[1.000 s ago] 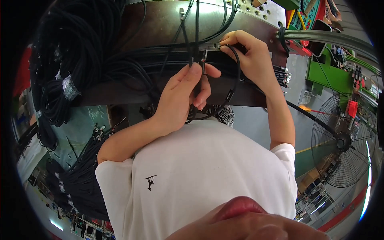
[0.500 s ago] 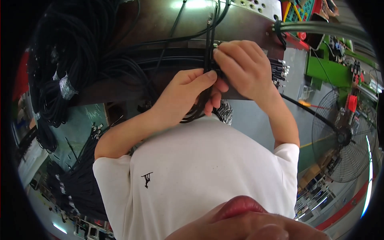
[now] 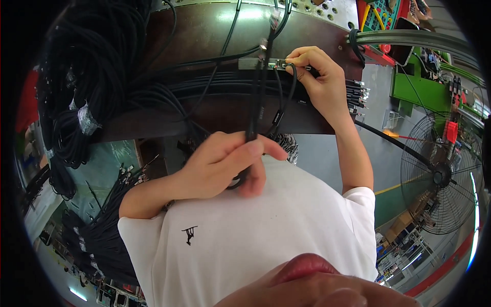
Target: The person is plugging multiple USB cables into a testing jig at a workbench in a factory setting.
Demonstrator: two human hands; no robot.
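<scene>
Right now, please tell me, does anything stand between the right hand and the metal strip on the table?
Nothing visible: the right hand, pinching one black cable, is at the right end of the metal strip. The cable bundle in the left hand passes in front of it, farther left.

A dark brown, shiny table (image 3: pixel 199 38) carried a heavy heap of black cables (image 3: pixel 105 56) on its left, part of it drooping past the near edge. A row of straighter cables (image 3: pixel 204 83) ran along the near side, metal-tipped ends (image 3: pixel 362 94) jutting beyond the right edge. Behind that row lay a narrow metal fixture (image 3: pixel 248 63); a perforated silver plate (image 3: pixel 327 13) covered the far right part.
</scene>
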